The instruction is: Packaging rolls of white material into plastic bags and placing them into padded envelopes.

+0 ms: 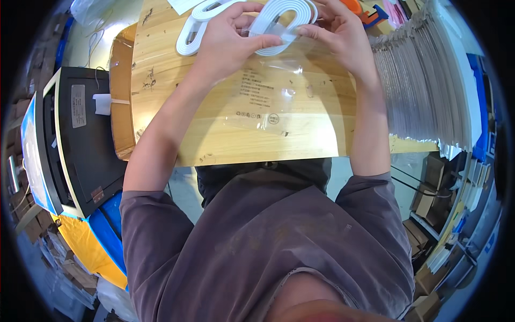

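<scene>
A coiled flat white cable (266,24) is held up between my two hands at the table's far side. My left hand (228,44) is closed on the coil's left side, thumb pressed across its lower front. On the right side, my right hand (343,43) pinches the coil with thumb and fingers. Something clear and shiny, film or bag edge, shows by the thumbs. Just below, a clear plastic bag (257,107) with dark print lies flat on the wooden table (188,129). More white coiled cables (189,36) rest beside my left hand, partly hidden by it.
A tall row of packed clear plastic sleeves (416,86) stands along the table's right side. An orange and blue tool (373,16) lies beyond my right hand. At the left edge are an open cardboard box (122,102) and a black boxy device (86,145).
</scene>
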`<state>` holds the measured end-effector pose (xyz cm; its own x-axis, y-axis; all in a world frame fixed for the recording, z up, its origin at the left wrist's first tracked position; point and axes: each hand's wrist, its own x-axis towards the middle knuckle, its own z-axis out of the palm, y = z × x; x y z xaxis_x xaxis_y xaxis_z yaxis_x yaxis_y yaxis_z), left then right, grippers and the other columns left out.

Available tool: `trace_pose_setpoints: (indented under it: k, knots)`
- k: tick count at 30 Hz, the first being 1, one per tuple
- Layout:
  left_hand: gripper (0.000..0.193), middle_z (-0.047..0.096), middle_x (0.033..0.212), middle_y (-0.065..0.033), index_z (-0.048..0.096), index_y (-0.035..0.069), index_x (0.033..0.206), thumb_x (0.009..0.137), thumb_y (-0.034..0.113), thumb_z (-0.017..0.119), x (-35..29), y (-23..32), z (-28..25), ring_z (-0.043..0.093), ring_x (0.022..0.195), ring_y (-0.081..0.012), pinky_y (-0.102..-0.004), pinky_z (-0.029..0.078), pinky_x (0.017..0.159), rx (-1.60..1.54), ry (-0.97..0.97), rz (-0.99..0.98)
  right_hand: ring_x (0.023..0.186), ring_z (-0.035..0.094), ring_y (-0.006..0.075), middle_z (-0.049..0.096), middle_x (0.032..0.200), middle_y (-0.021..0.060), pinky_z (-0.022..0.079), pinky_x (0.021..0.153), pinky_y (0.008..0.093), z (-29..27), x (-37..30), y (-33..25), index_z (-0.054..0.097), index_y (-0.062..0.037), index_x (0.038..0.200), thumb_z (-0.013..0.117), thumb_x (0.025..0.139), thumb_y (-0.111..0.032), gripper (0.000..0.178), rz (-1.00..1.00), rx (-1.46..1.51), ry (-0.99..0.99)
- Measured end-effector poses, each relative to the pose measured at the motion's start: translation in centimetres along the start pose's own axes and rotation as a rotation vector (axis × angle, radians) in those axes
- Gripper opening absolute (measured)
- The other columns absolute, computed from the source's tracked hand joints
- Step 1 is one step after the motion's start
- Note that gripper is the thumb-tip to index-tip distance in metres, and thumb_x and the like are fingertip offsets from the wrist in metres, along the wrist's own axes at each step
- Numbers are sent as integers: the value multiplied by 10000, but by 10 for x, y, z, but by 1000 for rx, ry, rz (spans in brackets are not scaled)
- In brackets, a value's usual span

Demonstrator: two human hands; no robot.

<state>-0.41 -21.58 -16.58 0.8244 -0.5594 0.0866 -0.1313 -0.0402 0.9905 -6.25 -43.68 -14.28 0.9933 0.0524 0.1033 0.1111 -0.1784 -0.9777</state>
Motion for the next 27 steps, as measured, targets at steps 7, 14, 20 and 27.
trace_pose_setpoints:
  k: [7, 14, 20, 27]
  knots:
    - [491, 716, 1172, -181, 497, -46, 1429, 997, 126, 652, 2, 3, 1, 710, 982, -221, -243, 579, 825, 43, 7, -88, 822, 604, 110, 680, 1072, 82, 499, 720, 201, 9, 1, 10, 556, 4, 1377, 676, 885, 86, 513, -50, -4, 125]
    - [400, 767, 978, -123, 656, -12, 1241, 870, 66, 784, -9, 27, 2, 708, 823, -133, -194, 567, 690, -103, 41, -82, 766, 596, 103, 680, 987, 52, 474, 679, 180, 13, -1, 3, 616, 10, 1236, 659, 930, 31, 310, -119, -105, 61]
    - [365, 743, 1047, -142, 611, -43, 1289, 974, 127, 682, 3, 4, -4, 707, 881, -157, -209, 570, 740, -234, -5, -63, 720, 594, 105, 669, 927, 48, 484, 654, 192, 17, 3, 7, 611, 9, 1133, 660, 945, -17, 196, -36, -35, 92]
    - [409, 724, 1143, -177, 557, -87, 1359, 1028, 148, 613, 7, -10, 5, 714, 951, -185, -231, 585, 798, -553, 71, -39, 809, 605, 52, 691, 875, 6, 441, 661, 174, 34, -15, -3, 728, 14, 1021, 766, 902, -86, 160, -39, -158, -40]
